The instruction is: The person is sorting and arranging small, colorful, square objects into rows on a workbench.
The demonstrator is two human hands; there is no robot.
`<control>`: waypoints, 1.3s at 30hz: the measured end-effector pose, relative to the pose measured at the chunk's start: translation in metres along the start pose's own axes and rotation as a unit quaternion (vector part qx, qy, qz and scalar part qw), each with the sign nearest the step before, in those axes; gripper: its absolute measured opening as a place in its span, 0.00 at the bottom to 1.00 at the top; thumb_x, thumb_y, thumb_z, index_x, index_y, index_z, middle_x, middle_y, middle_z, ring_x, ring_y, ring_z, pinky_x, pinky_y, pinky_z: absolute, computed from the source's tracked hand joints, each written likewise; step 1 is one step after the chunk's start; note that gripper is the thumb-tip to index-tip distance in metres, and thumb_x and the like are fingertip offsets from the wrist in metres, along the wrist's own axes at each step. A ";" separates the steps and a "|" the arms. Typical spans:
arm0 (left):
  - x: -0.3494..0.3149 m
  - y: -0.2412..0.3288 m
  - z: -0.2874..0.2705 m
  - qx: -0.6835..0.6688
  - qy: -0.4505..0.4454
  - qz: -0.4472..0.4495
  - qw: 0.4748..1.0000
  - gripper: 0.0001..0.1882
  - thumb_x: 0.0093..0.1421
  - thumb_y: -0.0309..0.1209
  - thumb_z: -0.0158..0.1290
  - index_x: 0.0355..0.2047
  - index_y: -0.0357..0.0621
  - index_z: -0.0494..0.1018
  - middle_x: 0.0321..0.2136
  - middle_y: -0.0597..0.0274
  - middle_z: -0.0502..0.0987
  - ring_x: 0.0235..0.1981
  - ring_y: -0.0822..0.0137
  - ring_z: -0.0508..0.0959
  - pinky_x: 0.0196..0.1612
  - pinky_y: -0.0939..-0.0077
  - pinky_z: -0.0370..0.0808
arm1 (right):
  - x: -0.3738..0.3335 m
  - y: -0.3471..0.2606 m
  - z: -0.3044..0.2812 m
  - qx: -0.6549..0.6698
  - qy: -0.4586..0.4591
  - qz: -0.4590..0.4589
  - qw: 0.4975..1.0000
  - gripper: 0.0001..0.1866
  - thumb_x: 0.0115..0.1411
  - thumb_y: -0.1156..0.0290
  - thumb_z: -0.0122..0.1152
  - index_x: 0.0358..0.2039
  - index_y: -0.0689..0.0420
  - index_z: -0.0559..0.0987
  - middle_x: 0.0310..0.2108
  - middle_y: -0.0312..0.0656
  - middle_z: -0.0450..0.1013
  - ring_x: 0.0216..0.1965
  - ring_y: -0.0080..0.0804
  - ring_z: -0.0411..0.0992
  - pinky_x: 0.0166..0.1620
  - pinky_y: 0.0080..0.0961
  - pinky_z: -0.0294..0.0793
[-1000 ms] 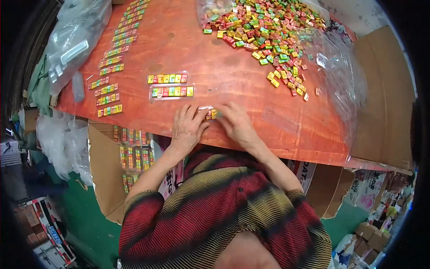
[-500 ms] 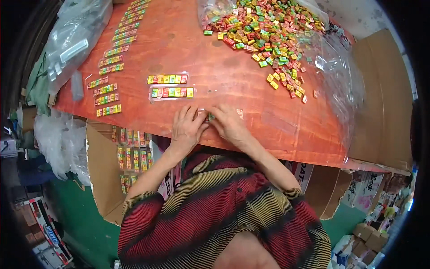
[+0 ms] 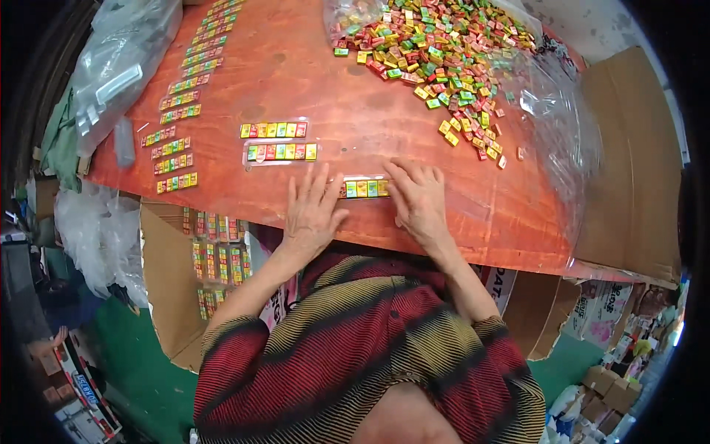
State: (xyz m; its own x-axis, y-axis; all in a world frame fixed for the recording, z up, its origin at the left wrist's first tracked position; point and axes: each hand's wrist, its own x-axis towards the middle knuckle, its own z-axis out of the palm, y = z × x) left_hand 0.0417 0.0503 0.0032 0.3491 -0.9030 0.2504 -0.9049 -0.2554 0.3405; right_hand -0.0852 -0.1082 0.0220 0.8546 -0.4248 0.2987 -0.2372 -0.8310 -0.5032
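Note:
Between my two hands lies a clear plastic tray with a row of small green, yellow and red boxes (image 3: 367, 188) on the table near its front edge. At the row's left end rests my left hand (image 3: 312, 211), palm down, fingers spread; it partly hides that end. My right hand (image 3: 421, 203) is over the right end, fingers apart, fingertips at or close to the tray, covering its end. Whether either hand touches the tray is hard to tell. Two filled trays, an upper one (image 3: 274, 130) and a lower one (image 3: 282, 152), lie just beyond my left hand.
A big heap of loose small boxes (image 3: 444, 55) covers the far right of the orange-red table (image 3: 296, 81), beside crumpled clear plastic (image 3: 551, 126). Filled trays (image 3: 176, 164) line the left. Below the left edge stands a cardboard carton (image 3: 170, 281) holding more. Plastic bags (image 3: 122, 66) lie far left.
My hands have drawn apart, the right one moving right, and the row of boxes between them now shows. My fingers have straightened and spread.

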 end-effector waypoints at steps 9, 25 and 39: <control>0.000 0.005 0.004 0.022 -0.114 0.028 0.993 0.38 0.49 0.49 0.51 0.56 0.41 0.56 0.58 0.47 0.52 0.60 0.49 0.51 0.57 0.45 0.49 | -0.024 -0.011 0.020 -0.081 -0.163 -0.055 0.982 0.37 0.52 0.54 0.52 0.56 0.64 0.57 0.59 0.51 0.52 0.61 0.48 0.48 0.59 0.52 0.45; 0.008 -0.081 -0.018 0.149 -0.103 -0.080 0.980 0.29 0.56 0.41 0.46 0.57 0.49 0.57 0.60 0.51 0.50 0.61 0.51 0.49 0.59 0.49 0.44 | 0.000 -0.027 0.027 0.042 -0.071 -0.078 0.994 0.25 0.52 0.63 0.55 0.51 0.54 0.65 0.52 0.47 0.60 0.57 0.46 0.54 0.56 0.61 0.41; 0.037 0.017 0.008 0.020 0.005 0.074 0.997 0.22 0.52 0.38 0.51 0.47 0.42 0.66 0.54 0.51 0.61 0.58 0.47 0.55 0.56 0.43 0.49 | -0.058 0.026 -0.004 -0.042 0.123 0.202 0.971 0.23 0.54 0.72 0.51 0.51 0.61 0.64 0.53 0.55 0.57 0.57 0.53 0.52 0.59 0.48 0.48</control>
State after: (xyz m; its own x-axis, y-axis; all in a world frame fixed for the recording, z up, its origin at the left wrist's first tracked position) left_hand 0.0371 0.0099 0.0115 0.2126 -0.9281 0.3055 -0.9557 -0.1323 0.2631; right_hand -0.1432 -0.1063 -0.0048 0.5503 -0.7861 0.2815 -0.5747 -0.6012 -0.5553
